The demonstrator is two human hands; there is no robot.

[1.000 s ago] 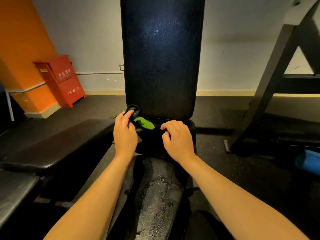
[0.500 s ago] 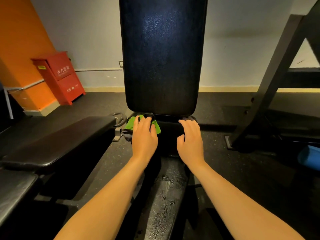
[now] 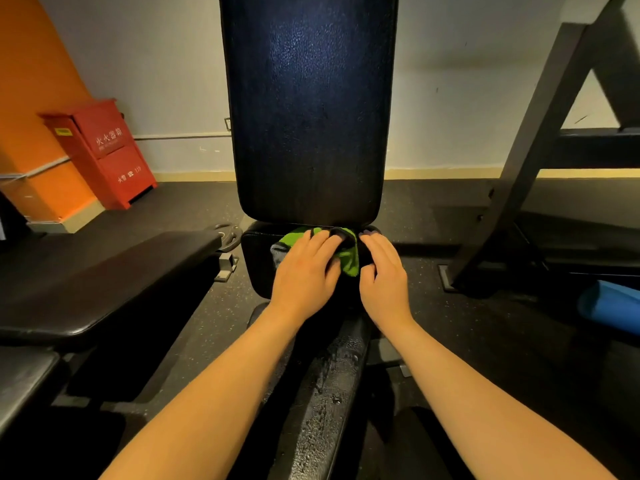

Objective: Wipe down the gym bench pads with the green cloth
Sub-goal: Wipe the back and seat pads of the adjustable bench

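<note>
The upright back pad (image 3: pixel 308 116) fills the centre, and its lower edge meets the short black seat pad (image 3: pixel 258 258) with only a narrow gap between them. Open floor (image 3: pixel 433 271) is seen on both sides of the seat pad. A neighbouring bench pad (image 3: pixel 104 278) lies near on the left, while a slanted black steel frame (image 3: pixel 519 161) and a blue roll (image 3: pixel 609 306) stand well apart on the right. A red fire cabinet (image 3: pixel 107 150) is set against the orange wall.

The green cloth (image 3: pixel 349 258) is spread on the far end of the seat pad, just under the back pad's lower edge. It is pressed down by the left hand (image 3: pixel 304 268), laid flat with fingers straight and close together. The right hand (image 3: pixel 384 275) rests on the pad just beside the cloth's right edge, fingers extended toward the gap. Nothing is gripped by either of the 2 hands. A wet black surface (image 3: pixel 329 393) runs between the forearms.
</note>
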